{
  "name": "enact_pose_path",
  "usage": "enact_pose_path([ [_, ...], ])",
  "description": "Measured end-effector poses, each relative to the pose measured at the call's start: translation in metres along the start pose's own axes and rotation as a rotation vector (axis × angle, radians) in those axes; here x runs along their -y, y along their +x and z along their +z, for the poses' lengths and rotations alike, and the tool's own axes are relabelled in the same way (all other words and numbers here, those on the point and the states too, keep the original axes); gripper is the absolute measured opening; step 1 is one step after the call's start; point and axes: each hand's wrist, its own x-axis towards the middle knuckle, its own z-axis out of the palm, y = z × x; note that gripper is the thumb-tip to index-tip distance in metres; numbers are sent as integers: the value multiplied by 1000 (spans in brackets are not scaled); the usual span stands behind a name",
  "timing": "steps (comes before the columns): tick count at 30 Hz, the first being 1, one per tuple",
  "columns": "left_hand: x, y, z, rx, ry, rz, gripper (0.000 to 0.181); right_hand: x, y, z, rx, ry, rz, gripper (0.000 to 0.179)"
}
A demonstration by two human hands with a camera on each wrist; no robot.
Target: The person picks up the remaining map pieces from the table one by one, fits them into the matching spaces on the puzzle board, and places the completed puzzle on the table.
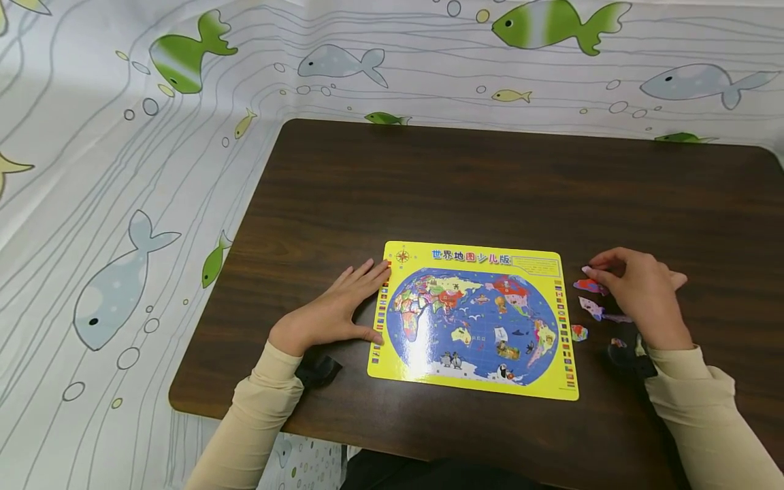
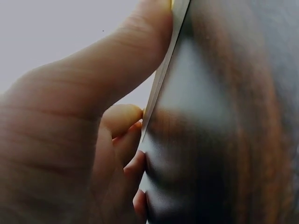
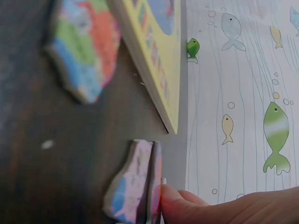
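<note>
My left hand (image 1: 339, 303) lies with straight, spread fingers at the left edge of a yellow-bordered world map puzzle board (image 1: 478, 389). In the left wrist view, its thumb (image 2: 140, 42) rests against the board's thin edge (image 2: 161, 77). My right hand (image 1: 649, 292), to the right of the board, brings thumb and index finger together in a pinch. A small pale puzzle piece (image 1: 586, 270) shows at those fingertips, mostly hidden by them. Just below lies a red puzzle piece (image 1: 588, 286); in the right wrist view, the thumb (image 3: 175, 200) overlaps it.
More puzzle pieces lie right of the board: a pink and blue one (image 1: 591, 308) and a red and green one (image 1: 578, 333). The dark wooden table (image 1: 459, 184) meets a fish-patterned cloth (image 1: 429, 68) behind and at the left. Each wrist wears a black device (image 1: 318, 373).
</note>
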Motion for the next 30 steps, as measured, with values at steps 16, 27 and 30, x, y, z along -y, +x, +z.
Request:
enact_pose_path([
  [16, 1, -1, 3, -4, -4, 8, 120, -8, 9, -10, 197, 39, 63, 33],
  [27, 1, -2, 3, -13, -9, 13, 119, -8, 9, -10, 192, 6, 27, 32],
  [30, 2, -2, 2, -19, -12, 16, 120, -6, 10, -9, 164, 7, 3, 30],
])
